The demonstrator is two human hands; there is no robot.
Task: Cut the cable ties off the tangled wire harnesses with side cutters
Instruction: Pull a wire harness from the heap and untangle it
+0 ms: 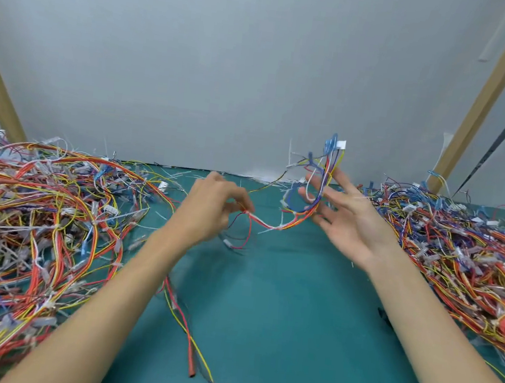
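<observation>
Green tabletop holds a wire heap at left; the left hand pinches one harness, strung in mid-air to the spread right hand. Likely its white tie is being exposed; cutting next needs cutters, unseen here.

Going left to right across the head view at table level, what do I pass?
left pile of wire harnesses → left hand → held harness strung between the hands → right hand → right pile of wire harnesses
</observation>
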